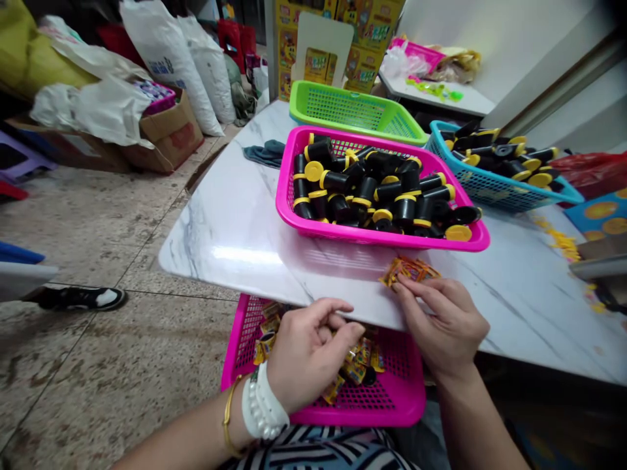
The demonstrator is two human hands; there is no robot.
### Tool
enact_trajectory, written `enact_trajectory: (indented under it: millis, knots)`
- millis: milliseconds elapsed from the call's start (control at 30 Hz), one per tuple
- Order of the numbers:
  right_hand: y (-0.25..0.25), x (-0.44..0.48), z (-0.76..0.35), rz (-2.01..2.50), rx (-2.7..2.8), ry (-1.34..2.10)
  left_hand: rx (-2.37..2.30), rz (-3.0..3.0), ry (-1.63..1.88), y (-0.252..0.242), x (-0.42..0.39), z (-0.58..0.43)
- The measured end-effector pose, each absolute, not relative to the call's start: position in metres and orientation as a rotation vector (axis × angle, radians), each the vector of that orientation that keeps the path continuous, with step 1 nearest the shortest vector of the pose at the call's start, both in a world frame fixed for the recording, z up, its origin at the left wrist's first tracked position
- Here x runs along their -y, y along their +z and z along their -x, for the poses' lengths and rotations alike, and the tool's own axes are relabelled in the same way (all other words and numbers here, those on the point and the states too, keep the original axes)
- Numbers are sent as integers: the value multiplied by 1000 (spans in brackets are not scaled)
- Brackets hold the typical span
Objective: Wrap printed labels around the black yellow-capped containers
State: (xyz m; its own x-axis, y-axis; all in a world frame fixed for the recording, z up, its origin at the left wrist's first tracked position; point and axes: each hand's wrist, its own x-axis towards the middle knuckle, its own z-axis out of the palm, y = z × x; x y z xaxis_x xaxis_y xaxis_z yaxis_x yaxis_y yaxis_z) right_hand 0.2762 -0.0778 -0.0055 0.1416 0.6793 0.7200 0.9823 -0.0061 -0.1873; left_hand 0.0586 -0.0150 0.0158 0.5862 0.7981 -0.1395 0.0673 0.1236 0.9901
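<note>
My left hand (306, 349) hovers over a pink basket (392, 401) on my lap, fingers curled in a pinch; whatever they hold is hidden. The lap basket holds several orange-labelled pieces (355, 369). My right hand (443, 323) rests on the marble table's (235, 228) near edge, fingertips pressed on a small stack of orange stickers (409, 269). Just beyond stands a second pink basket (289, 202) full of black tubes with yellow caps (372, 192).
A blue basket (482, 189) of the same black tubes sits at the right, and a green basket (353, 111) is behind. A dark cloth (264, 153) lies on the table's far left. Bags and cardboard boxes (171, 137) line the floor at left. A shoe (81, 299) shows nearby.
</note>
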Motion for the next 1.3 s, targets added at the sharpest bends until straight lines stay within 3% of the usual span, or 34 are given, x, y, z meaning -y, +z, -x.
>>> enact_trajectory:
  millis: [233,400,500,667,867,1100,1300]
  knots:
    - [-5,73,-232,1600,1596,-406,-796,-1564,674,16,-22,-93]
    - [-3,68,-244,1709,1458,-110,-733,-1732,650,11,-40,-95]
    - [3,68,-254,1748,1395,-99,-716,-1725,667,13,-42,-94]
    - [3,63,-264,1770,1430,244,-590,-1682,650,19,-37,-89]
    - [-16,46,-272,1918,1636,-224,-765,-1784,807,13,-39,-79]
    - [-15,47,-268,1823,1628,-391,-904,-1624,755,11,-35,-77]
    - [-20,42,-271,1865,1760,-268,-908,-1610,739,13,-37,-77]
